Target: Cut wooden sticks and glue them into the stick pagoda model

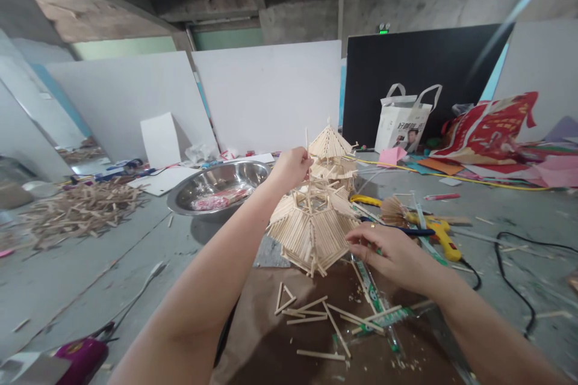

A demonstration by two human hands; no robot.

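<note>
A model pagoda roof [311, 222] built of thin wooden sticks stands in front of me, its sloping sides flaring out from an opening at the top. Above that opening, my left hand [293, 166] pinches an upright wooden stick [307, 139]. My right hand [388, 249] is at the roof's right lower edge, thumb and fingers bent around it. Directly behind stands a second stick-built pagoda section [330, 143] with a pointed top. Several loose wooden sticks [311, 311] lie on the brown board [257, 337] below the model.
To the left are a steel basin [217, 177] holding plastic packets and a heap of sticks [85, 207]. On the right lie a yellow glue gun [445, 239], a black cable [501, 264] and green-printed wrappers. A white bag [401, 120] and coloured paper lie farther back.
</note>
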